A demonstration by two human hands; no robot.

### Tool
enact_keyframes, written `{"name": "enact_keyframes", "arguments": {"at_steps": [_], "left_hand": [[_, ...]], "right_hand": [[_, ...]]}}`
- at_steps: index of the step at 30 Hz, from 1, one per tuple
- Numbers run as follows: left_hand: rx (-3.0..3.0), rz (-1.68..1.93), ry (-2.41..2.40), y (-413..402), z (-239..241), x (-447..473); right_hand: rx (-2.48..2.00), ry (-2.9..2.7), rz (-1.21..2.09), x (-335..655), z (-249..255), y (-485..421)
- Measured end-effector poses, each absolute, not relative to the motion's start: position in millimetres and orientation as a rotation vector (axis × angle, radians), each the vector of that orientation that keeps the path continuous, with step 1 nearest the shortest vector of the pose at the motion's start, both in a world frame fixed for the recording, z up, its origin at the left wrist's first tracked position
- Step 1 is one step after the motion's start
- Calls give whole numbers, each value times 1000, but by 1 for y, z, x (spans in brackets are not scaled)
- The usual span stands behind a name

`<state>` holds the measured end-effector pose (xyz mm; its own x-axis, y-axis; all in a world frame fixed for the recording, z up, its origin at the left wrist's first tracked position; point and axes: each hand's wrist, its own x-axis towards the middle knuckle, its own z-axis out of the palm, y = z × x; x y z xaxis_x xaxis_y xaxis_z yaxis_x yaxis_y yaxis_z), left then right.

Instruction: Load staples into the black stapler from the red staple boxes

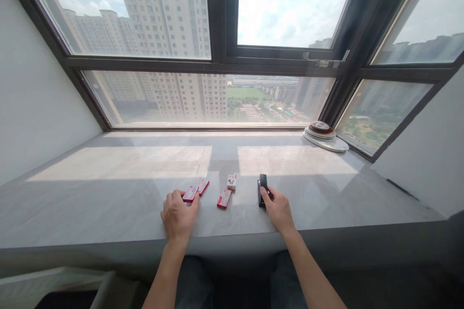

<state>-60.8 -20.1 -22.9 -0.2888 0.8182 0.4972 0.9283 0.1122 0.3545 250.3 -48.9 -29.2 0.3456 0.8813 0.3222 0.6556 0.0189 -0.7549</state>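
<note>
On the left, my left hand (180, 216) has its thumb and fingers around a small red-and-white box (190, 193) at the sill. A second red-and-white box (203, 187) lies against its far right side. Between my hands another flat red box (224, 199) rests at a slant, with a white box printed with a dark picture (231, 181) just behind it. My right hand (279, 207) grips a black stapler (263, 190) from its right side, the thumb on top. The stapler points away from me; the fingers behind it are partly hidden.
A stack of round plates or lids (322, 135) sits in the far right corner of the pale stone sill (119, 203). Dark-framed windows rise behind it. The sill's front edge runs under my wrists, and a grey-white piece of furniture (61, 277) stands at lower left.
</note>
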Motion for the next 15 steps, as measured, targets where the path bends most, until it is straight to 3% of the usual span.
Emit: {"name": "enact_keyframes", "arguments": {"at_steps": [6, 15], "left_hand": [[-1671, -795, -2253, -59, -27, -61], [-2387, -901, -1836, -22, -17, 40]], "right_hand": [[-1723, -1386, 323, 248, -26, -52], [-1740, -1501, 322, 246, -23, -55]]}}
